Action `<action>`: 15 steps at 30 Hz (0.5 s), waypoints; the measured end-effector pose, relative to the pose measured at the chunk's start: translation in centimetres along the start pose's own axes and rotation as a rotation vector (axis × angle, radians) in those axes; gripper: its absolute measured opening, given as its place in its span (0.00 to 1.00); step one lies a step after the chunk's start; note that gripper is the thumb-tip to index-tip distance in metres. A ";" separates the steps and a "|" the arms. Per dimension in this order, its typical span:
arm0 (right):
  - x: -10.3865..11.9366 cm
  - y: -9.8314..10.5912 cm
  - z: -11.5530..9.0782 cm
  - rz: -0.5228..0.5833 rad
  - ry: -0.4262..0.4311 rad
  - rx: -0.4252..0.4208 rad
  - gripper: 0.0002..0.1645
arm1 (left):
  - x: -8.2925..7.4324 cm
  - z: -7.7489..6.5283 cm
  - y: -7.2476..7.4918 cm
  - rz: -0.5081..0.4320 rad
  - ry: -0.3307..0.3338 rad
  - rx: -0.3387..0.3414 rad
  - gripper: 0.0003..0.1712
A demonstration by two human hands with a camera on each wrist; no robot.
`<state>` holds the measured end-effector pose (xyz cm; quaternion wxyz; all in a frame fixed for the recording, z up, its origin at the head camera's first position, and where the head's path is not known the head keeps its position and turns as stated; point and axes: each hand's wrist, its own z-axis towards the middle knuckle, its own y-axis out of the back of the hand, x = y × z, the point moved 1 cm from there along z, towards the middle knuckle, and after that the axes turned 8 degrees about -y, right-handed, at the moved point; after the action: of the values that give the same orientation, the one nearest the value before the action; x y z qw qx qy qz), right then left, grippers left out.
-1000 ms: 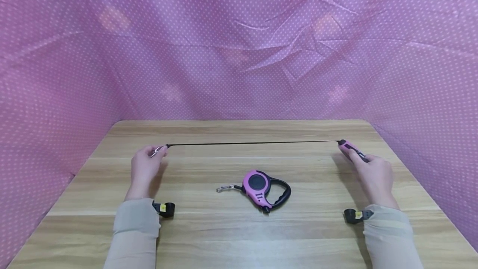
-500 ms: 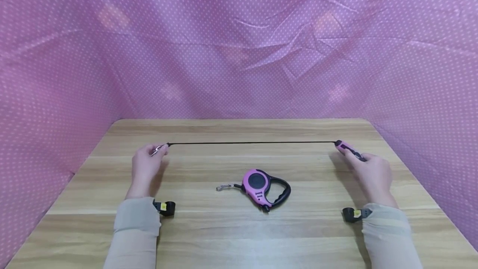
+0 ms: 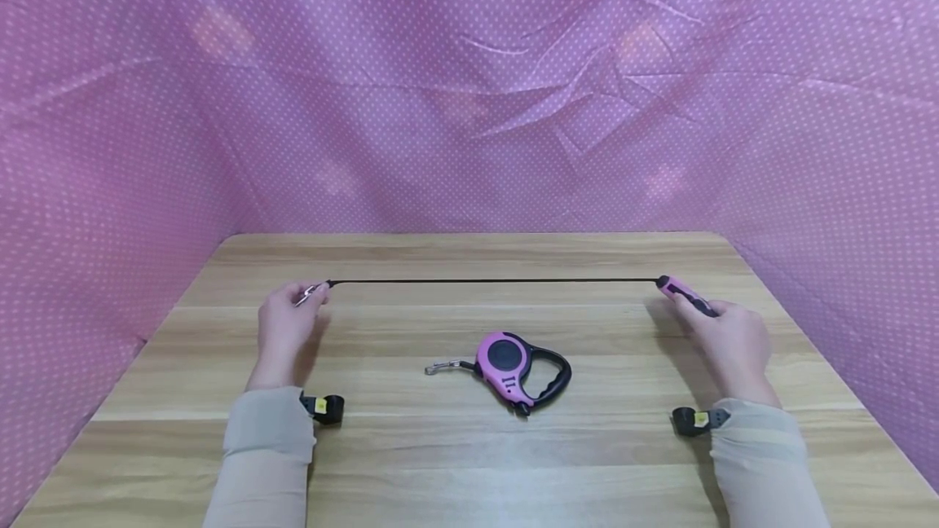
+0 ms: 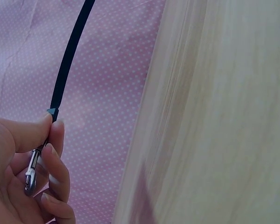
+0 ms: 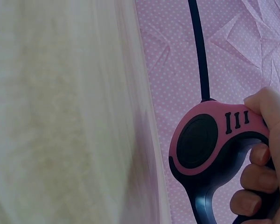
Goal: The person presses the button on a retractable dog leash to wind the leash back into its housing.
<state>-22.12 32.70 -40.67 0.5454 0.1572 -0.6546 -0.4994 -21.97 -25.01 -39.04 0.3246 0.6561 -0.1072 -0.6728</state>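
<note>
My right hand (image 3: 734, 341) grips the black handle of a pink and black retractable dog leash (image 5: 196, 140), its fingers curled through the loop and the thumb on the pink casing. From that casing a black strap (image 3: 491, 280) runs taut across the table to my left hand (image 3: 286, 328). There, thumb and forefinger pinch the strap's end, and the silver metal clip (image 4: 31, 179) lies against the curled fingers. Both hands are held above the table. A second pink and black retractable leash (image 3: 506, 357) lies flat between them, its clip (image 3: 443, 367) pointing left and its handle right.
The wooden table (image 3: 469, 471) has rounded far corners. Pink dotted cloth (image 3: 469, 145) hangs behind it and along both sides. A black wrist camera (image 3: 324, 409) sits at the left cuff, another wrist camera (image 3: 693, 421) at the right cuff.
My right hand has shifted slightly left with the held leash during the first half second, then stays nearly still. The left hand and the leash on the table have hardly moved.
</note>
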 end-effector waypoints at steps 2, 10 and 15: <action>0.0 -0.1 0.0 -0.011 0.004 -0.005 0.41 | -0.1 0.0 0.0 0.001 0.002 0.001 0.26; 0.0 0.0 0.1 -0.048 0.041 -0.014 0.36 | -0.1 -0.1 0.1 0.005 0.012 0.005 0.27; 0.1 0.1 0.0 -0.083 0.085 0.016 0.36 | 0.0 -0.1 0.1 0.008 -0.008 -0.011 0.26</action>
<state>-22.16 32.67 -40.53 0.5505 0.2096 -0.6277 -0.5090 -21.86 -25.12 -39.00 0.3302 0.6512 -0.1074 -0.6748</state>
